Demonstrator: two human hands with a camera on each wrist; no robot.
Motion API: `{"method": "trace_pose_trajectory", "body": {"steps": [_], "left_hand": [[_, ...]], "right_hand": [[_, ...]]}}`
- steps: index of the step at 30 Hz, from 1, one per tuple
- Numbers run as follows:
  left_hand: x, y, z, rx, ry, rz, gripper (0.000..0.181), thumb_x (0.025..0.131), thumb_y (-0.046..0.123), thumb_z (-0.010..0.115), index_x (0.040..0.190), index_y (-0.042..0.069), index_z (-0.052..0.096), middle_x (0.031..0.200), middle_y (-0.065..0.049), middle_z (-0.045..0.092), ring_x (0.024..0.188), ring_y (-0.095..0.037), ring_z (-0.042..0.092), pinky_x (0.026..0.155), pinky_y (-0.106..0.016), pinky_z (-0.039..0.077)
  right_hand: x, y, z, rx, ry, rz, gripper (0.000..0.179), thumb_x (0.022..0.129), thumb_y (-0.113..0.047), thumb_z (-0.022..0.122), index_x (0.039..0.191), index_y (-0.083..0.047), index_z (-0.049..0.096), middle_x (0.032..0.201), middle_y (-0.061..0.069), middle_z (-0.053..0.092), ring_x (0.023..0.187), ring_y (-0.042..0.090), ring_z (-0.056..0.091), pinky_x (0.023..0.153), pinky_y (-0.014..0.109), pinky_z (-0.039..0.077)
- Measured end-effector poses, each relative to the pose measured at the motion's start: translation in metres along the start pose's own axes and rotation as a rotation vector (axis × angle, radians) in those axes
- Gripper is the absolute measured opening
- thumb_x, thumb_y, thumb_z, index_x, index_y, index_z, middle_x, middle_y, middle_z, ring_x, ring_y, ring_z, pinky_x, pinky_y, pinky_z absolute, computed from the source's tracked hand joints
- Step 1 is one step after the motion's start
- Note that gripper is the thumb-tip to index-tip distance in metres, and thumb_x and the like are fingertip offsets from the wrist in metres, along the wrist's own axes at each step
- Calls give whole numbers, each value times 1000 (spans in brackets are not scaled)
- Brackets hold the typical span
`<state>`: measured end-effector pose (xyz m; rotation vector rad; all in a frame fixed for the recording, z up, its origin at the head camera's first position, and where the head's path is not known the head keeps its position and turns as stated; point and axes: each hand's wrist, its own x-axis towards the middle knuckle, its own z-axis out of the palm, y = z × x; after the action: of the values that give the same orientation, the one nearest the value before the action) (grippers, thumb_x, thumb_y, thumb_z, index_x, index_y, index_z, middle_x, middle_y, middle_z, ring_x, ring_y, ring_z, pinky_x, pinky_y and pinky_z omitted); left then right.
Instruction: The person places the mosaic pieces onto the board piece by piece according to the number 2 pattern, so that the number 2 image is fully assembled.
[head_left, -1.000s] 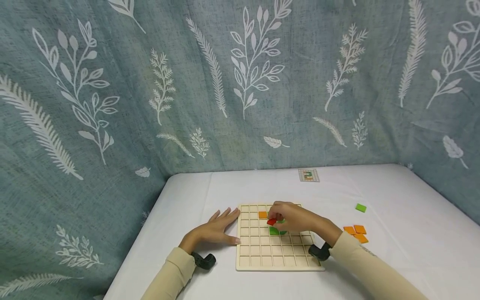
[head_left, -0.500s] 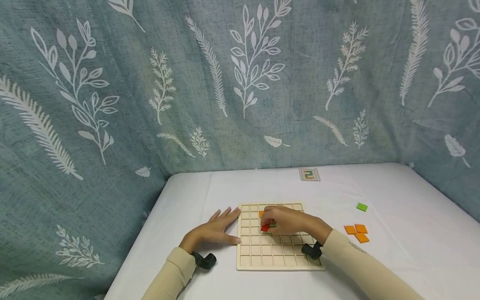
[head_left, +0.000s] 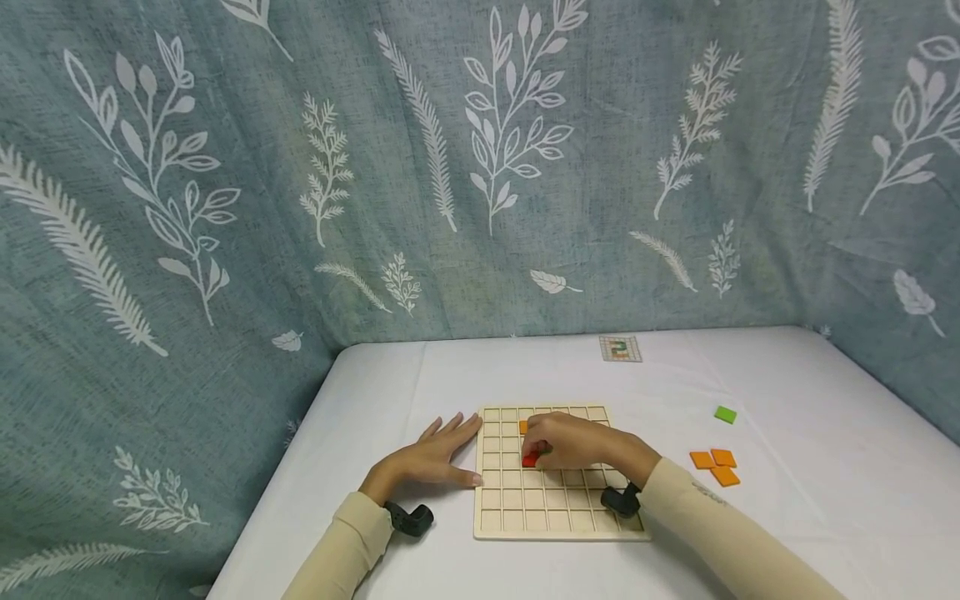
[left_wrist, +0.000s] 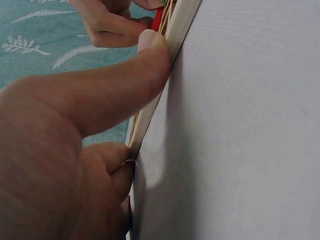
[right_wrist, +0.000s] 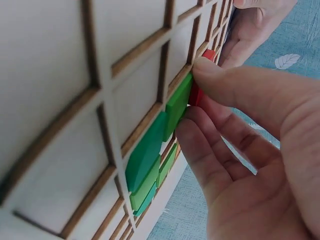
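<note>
The background is filled by a blue-green fabric hanging [head_left: 420,100], on which white leaves [head_left: 549,282] and feathery fronds [head_left: 75,242] are printed. Soft vertical folds are shown in it, and it is angled forward at both sides. A table [head_left: 397,383] with rounded far corners is covered by a faintly creased white cloth [head_left: 847,467]. Everything is lit evenly, and soft shadows are cast.

With our right hand [right_wrist: 262,192] we pinch a red tile [right_wrist: 196,95] between thumb and fingers at the gridded board [right_wrist: 136,95], just beside a green tile [right_wrist: 178,100]. Teal tiles [right_wrist: 146,152] and more green tiles [right_wrist: 145,184] sit in cells nearby. Our left hand [right_wrist: 257,27] shows at the board's far edge, against a leaf-patterned curtain [right_wrist: 300,52].
</note>
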<state>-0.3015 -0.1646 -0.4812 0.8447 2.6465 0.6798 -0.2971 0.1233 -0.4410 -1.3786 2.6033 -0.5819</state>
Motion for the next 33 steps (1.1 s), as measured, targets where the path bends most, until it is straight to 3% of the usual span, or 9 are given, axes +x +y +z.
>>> {"method": "trace_pose_trajectory", "body": {"steps": [5, 14, 33], "left_hand": [[1, 0, 0, 6, -5, -3, 106, 83, 61, 69, 162, 16, 15, 169, 2, 14, 158, -22, 4, 128, -48, -3], [3, 0, 2, 10, -7, -8, 107, 82, 63, 69, 162, 17, 14, 169, 3, 13, 158, -21, 3, 128, -48, -3], [2, -1, 0, 14, -9, 10, 105, 84, 60, 69, 162, 13, 15, 169, -1, 14, 158, -24, 4, 127, -51, -3]], "right_hand": [[1, 1, -1, 3, -13, -8, 15, 87, -7, 77, 100, -13, 77, 88, -2, 61, 74, 3, 44, 67, 17, 42], [2, 3, -3, 45, -32, 9, 17, 84, -5, 78, 99, -11, 78, 91, -3, 64, 75, 1, 49, 70, 18, 48], [4, 1, -4, 27, -36, 14, 14, 85, -8, 79, 98, -14, 75, 93, -4, 65, 79, 0, 56, 72, 19, 51]]}}
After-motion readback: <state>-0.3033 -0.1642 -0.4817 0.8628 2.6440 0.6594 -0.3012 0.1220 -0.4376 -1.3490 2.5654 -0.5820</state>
